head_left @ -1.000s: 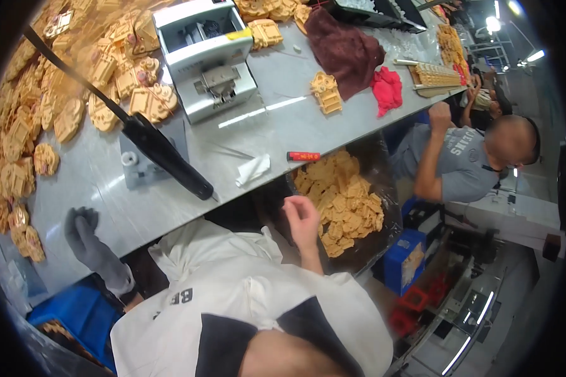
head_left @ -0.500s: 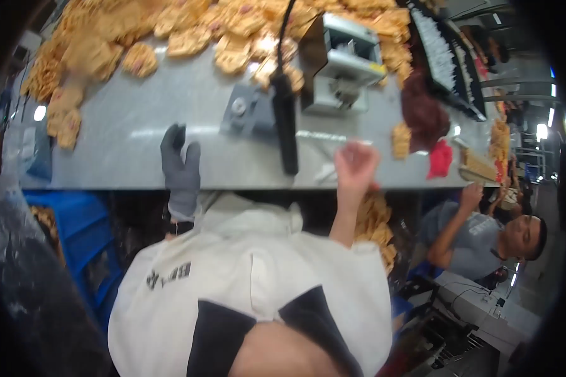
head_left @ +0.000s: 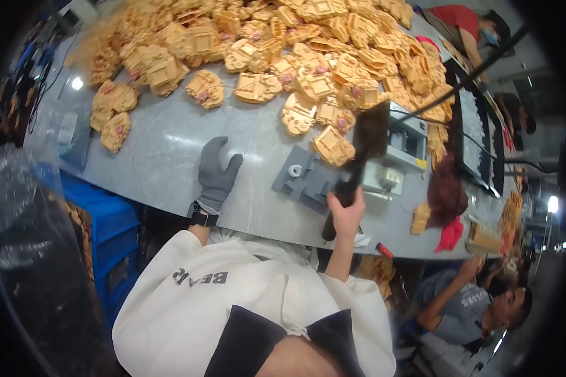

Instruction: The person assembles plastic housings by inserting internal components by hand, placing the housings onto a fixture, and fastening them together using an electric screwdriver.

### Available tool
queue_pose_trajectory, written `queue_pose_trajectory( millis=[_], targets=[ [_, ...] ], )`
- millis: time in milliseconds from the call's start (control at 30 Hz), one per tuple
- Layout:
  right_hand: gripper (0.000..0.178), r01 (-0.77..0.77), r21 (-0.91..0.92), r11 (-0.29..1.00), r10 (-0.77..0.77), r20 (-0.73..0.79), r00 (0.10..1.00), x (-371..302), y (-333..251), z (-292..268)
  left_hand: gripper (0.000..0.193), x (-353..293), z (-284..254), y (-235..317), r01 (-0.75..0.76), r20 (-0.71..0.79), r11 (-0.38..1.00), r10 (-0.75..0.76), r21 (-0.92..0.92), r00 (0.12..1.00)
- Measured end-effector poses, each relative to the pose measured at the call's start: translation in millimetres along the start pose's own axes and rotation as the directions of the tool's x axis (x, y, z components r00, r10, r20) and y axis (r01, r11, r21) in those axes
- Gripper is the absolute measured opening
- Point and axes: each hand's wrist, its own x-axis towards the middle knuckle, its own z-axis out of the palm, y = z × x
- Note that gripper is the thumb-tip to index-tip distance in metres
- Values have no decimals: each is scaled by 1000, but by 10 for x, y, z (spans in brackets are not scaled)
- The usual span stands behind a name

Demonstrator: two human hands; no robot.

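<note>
My right hand (head_left: pixel 349 213) is closed around the black grip of a corded, stick-shaped power tool (head_left: pixel 344 188) that looks like an electric screwdriver. It tilts beside a grey fixture block (head_left: pixel 305 179) with a white round knob. A tan moulded plastic piece (head_left: pixel 333 146) touches the block's far edge. My left hand (head_left: pixel 219 173), in a grey glove, is over the metal table (head_left: pixel 170 141), thumb apart from the fingers and nothing in it. Farther back lies a heap of tan plastic pieces (head_left: pixel 314 78), some with pinkish parts; a single piece (head_left: pixel 205 88) is nearest the glove.
Right of the tool stands a grey-white machine (head_left: pixel 390 173) with a dark side. Beyond it are dark red cloth (head_left: pixel 448 191), bright red cloth (head_left: pixel 449 234) and a black tray (head_left: pixel 478 135). A blue crate (head_left: pixel 110 217) stands at lower left. A co-worker (head_left: pixel 478 308) sits at right.
My right hand has taken hold of the hanging black tool, which now tilts. My gloved left hand has moved farther over the table. The view has shifted, showing more of the heap.
</note>
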Motion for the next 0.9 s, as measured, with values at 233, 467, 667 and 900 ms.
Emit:
queue_pose_trajectory(
  millis=[233, 467, 667, 900],
  targets=[
    [46, 211, 448, 869, -49, -347, 936, -134, -206, -238, 47, 36, -140, 1, 98, 77, 966, -82, -238, 994],
    [37, 526, 178, 831, -321, -619, 717, -378, 51, -117, 85, 798, -1943, -1349, 363, -354, 377, -96, 852, 930],
    [32, 512, 33, 858, -406, -567, 717, -321, 93, -236, 85, 822, -1407, -1270, 520, -303, 590, -432, 617, 849],
    [41, 386, 147, 911, -220, -617, 755, -234, 20, -246, 80, 228, -550, -451, 83, 194, 956, -28, -282, 981]
  ],
)
